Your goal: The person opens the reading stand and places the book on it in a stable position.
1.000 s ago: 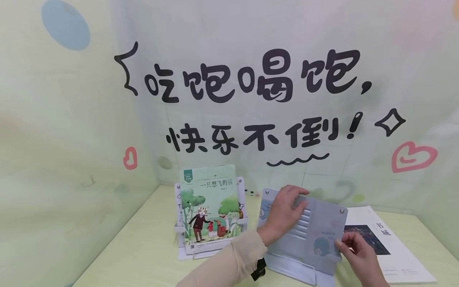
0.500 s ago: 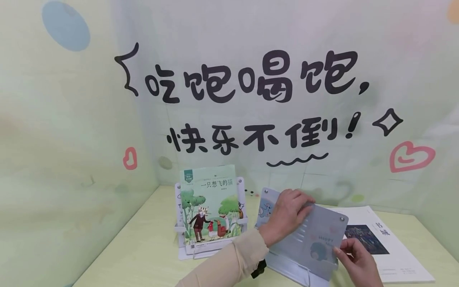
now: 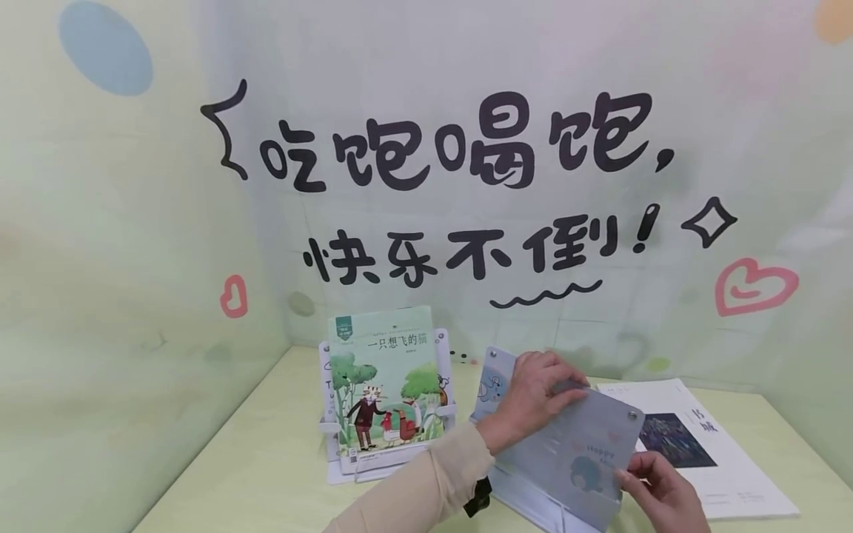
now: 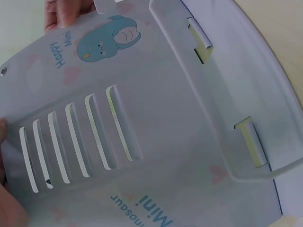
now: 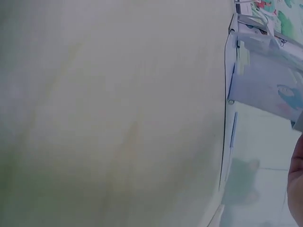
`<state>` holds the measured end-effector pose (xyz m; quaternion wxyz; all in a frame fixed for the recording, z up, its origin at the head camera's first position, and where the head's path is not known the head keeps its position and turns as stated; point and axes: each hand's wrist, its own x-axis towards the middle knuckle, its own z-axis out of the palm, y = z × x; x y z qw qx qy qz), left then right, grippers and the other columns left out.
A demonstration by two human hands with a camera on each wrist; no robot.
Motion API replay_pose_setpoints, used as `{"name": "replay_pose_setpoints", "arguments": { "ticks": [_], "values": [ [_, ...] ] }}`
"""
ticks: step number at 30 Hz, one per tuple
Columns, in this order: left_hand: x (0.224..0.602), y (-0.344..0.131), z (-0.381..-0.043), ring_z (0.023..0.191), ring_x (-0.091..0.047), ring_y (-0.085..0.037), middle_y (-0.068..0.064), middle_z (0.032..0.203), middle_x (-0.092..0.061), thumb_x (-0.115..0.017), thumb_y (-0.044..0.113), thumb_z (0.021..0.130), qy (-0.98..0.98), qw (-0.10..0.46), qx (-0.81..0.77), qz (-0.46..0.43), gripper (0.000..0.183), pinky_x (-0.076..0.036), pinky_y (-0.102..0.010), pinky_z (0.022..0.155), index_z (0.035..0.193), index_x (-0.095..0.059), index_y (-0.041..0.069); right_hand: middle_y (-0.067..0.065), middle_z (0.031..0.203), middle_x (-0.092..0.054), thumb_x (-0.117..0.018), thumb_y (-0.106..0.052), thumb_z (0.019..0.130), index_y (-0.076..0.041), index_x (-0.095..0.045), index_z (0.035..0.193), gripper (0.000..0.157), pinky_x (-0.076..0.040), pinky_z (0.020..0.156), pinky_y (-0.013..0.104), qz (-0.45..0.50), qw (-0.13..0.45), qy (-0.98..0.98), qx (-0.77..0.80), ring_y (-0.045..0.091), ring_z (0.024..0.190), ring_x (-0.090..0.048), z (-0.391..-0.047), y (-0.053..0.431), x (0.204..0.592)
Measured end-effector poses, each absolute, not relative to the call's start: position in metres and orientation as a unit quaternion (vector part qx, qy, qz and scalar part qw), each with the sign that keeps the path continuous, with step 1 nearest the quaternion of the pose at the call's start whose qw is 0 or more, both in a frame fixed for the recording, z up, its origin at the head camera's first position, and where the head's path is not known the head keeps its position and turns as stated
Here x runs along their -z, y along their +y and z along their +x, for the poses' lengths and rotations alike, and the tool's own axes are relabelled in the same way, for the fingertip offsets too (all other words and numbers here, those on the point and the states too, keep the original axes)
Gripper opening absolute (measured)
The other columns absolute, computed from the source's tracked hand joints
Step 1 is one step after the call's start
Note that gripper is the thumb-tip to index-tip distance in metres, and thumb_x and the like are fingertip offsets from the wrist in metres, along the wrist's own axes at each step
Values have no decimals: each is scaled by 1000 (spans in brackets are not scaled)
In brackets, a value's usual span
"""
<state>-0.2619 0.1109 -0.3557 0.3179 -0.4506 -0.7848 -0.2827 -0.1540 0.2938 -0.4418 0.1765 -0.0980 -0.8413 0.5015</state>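
Observation:
A grey-blue metal book stand (image 3: pixel 543 466) with dinosaur prints stands tilted and turned on the table in the head view. My left hand (image 3: pixel 536 396) grips its top edge, covering part of the panel. On the right side edge, my right hand (image 3: pixel 660 488) pinches the stand between thumb and fingers. The left wrist view shows the panel's row of slots (image 4: pixel 97 132) and a clear bent bar (image 4: pixel 222 142) across its lower ledge. Only part of the right hand (image 5: pixel 296 184) enters the right wrist view, beside the stand (image 5: pixel 265 75).
Left of it, a second white stand (image 3: pixel 443 370) holds a green picture book (image 3: pixel 383 400) upright. A white magazine (image 3: pixel 746 481) with a dark picture lies flat on the right, partly behind my right hand. A printed curtain (image 3: pixel 426 66) backs the pale yellow table (image 3: pixel 246 444).
The stand's panel has tilted, and its lower right end has swung slightly left. My left hand has moved a little right along the top edge; my right hand stays on the side edge.

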Motion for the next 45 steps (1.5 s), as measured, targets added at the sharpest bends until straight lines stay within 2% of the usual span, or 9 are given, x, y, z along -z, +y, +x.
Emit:
{"name": "replay_pose_setpoints", "arguments": {
  "ticks": [3, 8, 11, 14, 18, 27, 37, 41, 45],
  "values": [
    [354, 110, -263, 86, -55, -4, 10, 87, -62, -71, 29, 83, -774, 301, 304, -467, 10, -35, -22, 93, 91, -70, 22, -6, 82, -61, -59, -16, 93, 4, -54, 103, 22, -53, 66, 22, -78, 182, -808, -555, 4, 72, -59, -155, 303, 442],
    [354, 110, -264, 83, -53, -5, 9, 84, -61, -72, 26, 82, -760, 277, 324, -489, 10, -34, -23, 94, 91, -71, 20, -12, 80, -63, -55, -16, 95, -9, -60, 99, 10, -54, 66, 20, -52, 190, -760, -619, 3, 74, -62, -164, 326, 444],
    [354, 109, -263, 81, -52, -4, 8, 82, -60, -71, 25, 83, -758, 259, 328, -500, 10, -34, -21, 94, 91, -72, 19, -15, 80, -63, -54, -15, 96, -1, -59, 106, 18, -54, 68, 19, -84, 154, -788, -591, -1, 75, -61, -174, 340, 443],
    [353, 108, -262, 83, -51, -3, 8, 83, -60, -70, 24, 84, -753, 231, 336, -517, 10, -32, -21, 97, 92, -72, 18, -10, 82, -64, -51, -5, 95, 17, -51, 113, 28, -54, 69, 20, -101, 112, -826, -543, -3, 74, -59, -184, 350, 441],
    [354, 104, -258, 88, -51, -3, 8, 85, -62, -70, 20, 84, -730, 201, 356, -548, 8, -31, -22, 99, 90, -73, 17, 0, 86, -66, -50, 0, 92, 18, -51, 116, 30, -54, 66, 21, -100, 82, -851, -508, -3, 72, -57, -194, 355, 441],
    [354, 99, -254, 89, -52, 3, 11, 84, -63, -71, 22, 83, -703, 199, 342, -591, 6, -35, -16, 91, 87, -73, 18, 6, 81, -65, -56, -4, 88, 11, -62, 104, 23, -44, 54, 21, -94, 82, -911, -394, 9, 63, -53, -208, 358, 441],
    [353, 91, -248, 88, -51, 5, 10, 83, -63, -71, 17, 83, -674, 176, 348, -627, 4, -39, -13, 90, 86, -73, 16, -1, 71, -59, -67, -7, 79, -2, -66, 82, 5, -39, 57, 25, -51, 73, -947, -310, 12, 64, -48, -214, 356, 444],
    [355, 91, -248, 87, -50, 7, 11, 83, -62, -71, 16, 83, -658, 171, 345, -647, 4, -39, -13, 89, 86, -73, 16, -4, 66, -55, -72, -10, 73, -10, -62, 72, 10, -37, 57, 26, -33, 71, -960, -270, 12, 62, -46, -214, 351, 448],
    [356, 91, -247, 87, -51, 7, 10, 84, -63, -71, 15, 83, -650, 160, 344, -658, 4, -39, -12, 90, 87, -73, 15, -5, 64, -52, -71, -11, 74, -12, -58, 69, 14, -35, 55, 28, -26, 65, -969, -237, 12, 59, -45, -212, 346, 449]
  ]
}}
